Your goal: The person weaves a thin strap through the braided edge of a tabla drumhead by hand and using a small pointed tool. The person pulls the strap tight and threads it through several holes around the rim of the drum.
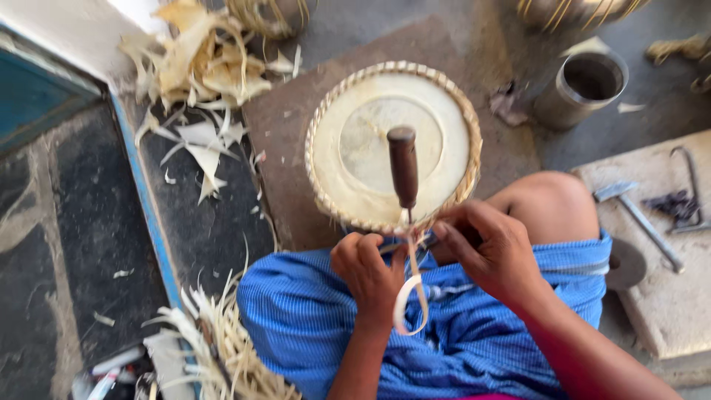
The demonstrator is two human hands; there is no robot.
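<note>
Basket cut off by top edge; awl tip hidden behind rim.

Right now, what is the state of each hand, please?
Left hand: closed on a pale strip that loops below it.
Right hand: fingers closed at the basket edge; what they pinch cannot be told.

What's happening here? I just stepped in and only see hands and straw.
A person seated in blue striped cloth works the near rim of a round pale woven basket. The left hand pinches a pale flat strip that loops downward; the right hand grips at the rim. A dark wooden-handled tool stands stuck in the edge. A hammer lies to the right.
</note>
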